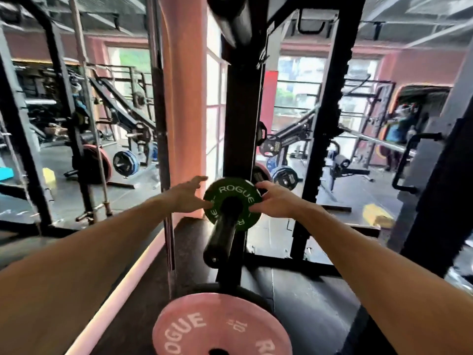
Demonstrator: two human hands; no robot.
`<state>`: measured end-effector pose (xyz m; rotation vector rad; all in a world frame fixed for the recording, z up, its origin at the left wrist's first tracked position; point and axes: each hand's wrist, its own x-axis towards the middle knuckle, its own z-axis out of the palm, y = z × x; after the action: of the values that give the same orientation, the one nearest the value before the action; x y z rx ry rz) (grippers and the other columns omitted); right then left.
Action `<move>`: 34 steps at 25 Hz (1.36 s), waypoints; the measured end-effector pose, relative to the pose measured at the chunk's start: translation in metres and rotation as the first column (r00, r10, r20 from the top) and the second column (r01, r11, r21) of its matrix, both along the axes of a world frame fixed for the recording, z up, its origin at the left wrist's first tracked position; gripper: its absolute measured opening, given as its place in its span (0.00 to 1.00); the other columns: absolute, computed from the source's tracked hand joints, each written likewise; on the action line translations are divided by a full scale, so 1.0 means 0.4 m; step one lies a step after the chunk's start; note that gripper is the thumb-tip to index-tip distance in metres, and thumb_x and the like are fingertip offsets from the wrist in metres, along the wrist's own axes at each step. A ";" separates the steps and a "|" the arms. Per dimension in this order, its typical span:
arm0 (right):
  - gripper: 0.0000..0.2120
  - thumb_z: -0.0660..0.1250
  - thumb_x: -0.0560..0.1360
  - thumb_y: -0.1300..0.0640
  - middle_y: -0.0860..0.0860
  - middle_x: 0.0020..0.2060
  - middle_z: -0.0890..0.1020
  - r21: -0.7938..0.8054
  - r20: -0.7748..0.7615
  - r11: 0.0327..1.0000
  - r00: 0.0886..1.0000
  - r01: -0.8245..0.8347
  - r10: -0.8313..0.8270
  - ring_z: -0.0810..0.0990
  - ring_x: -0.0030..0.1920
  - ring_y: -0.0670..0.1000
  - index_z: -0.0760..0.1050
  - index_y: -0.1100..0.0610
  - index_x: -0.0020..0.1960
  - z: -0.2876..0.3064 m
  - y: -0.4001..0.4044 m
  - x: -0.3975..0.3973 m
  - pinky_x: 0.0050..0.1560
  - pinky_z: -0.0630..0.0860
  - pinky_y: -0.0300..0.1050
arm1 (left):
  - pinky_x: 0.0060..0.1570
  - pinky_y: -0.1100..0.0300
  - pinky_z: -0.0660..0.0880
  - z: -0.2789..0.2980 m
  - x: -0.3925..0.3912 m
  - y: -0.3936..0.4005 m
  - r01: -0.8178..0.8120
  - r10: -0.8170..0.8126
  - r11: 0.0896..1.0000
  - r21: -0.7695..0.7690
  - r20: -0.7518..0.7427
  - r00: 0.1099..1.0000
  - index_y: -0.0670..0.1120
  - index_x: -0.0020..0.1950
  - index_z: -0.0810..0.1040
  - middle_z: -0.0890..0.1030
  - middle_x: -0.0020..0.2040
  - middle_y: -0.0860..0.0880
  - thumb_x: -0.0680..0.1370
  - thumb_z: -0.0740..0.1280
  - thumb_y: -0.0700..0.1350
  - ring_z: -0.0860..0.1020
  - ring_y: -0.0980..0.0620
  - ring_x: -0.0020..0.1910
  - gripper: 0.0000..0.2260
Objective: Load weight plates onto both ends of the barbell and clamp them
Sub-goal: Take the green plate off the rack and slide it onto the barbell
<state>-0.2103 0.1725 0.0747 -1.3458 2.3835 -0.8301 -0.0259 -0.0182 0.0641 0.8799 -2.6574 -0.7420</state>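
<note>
A small green ROGUE plate [231, 192] sits on the black barbell sleeve [220, 240], which points toward me from the black rack upright [242, 111]. My left hand [188, 197] touches the plate's left edge with its fingers spread. My right hand [272, 199] grips the plate's right edge. Below, close to me, a pink ROGUE plate [212, 326] sits on a storage peg. No clamp is visible on the sleeve.
A pink pillar [183, 98] stands left of the rack. More black rack posts [330, 124] rise on the right. Other racks, benches and blue plates [285, 178] fill the gym floor behind. A silver bar [378, 142] crosses at right.
</note>
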 end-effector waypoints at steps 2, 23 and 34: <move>0.34 0.76 0.72 0.51 0.55 0.55 0.83 -0.037 -0.026 0.997 0.997 0.072 -0.073 0.84 0.53 0.54 0.67 0.52 0.74 -0.015 -0.029 0.011 0.57 0.80 0.48 | 0.64 0.46 0.76 -0.021 -0.038 -0.027 0.070 -0.068 0.995 0.068 -0.032 0.997 0.45 0.77 0.66 0.77 0.68 0.40 0.75 0.77 0.41 0.79 0.40 0.64 0.33; 0.09 0.68 0.80 0.57 0.52 0.48 0.82 -0.395 0.200 0.917 0.968 -0.063 0.153 0.82 0.45 0.48 0.74 0.57 0.59 -0.101 0.300 0.390 0.43 0.80 0.40 | 0.41 0.57 0.76 -0.081 0.333 0.393 -0.081 0.205 0.960 0.267 -0.477 0.855 0.44 0.53 0.78 0.81 0.43 0.46 0.83 0.66 0.48 0.79 0.49 0.40 0.07; 0.08 0.71 0.78 0.54 0.50 0.50 0.85 -0.674 0.438 0.685 0.896 0.276 0.070 0.86 0.49 0.50 0.76 0.47 0.56 0.084 0.741 0.479 0.47 0.83 0.47 | 0.32 0.62 0.78 0.125 0.309 0.836 0.283 0.104 0.898 0.338 -0.786 0.609 0.56 0.44 0.80 0.86 0.40 0.51 0.81 0.68 0.52 0.84 0.56 0.37 0.07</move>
<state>-0.0185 0.4689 0.1084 -1.0568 1.8208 -2.0332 0.0979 0.3163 0.1142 0.3269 -1.7424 -1.4000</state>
